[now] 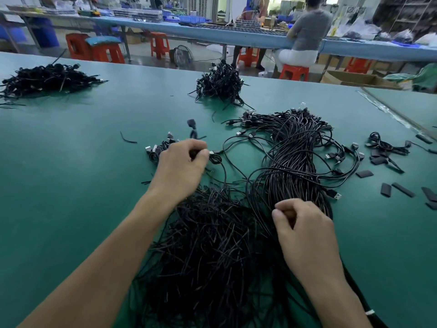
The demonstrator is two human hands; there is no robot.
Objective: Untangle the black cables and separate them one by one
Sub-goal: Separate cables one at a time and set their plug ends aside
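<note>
Pinching a cable [218, 158] in the curled left hand [182, 166]; clenching the right hand [305, 233] over the tangle [212, 245] (holding a strand? cannot tell), on the green table [71, 162].

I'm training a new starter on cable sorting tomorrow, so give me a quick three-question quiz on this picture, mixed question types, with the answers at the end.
1. True or false: the left hand lies flat and empty on the green table.
2. The right hand pinches strands of: A) the flat black pieces, B) the long cable bundle, C) an orange stool.
3. How many cable heaps sit near the table's far edge?
Key: 1 false, it grips a black cable; 2 B; 3 two, the left heap and the middle heap.
</note>
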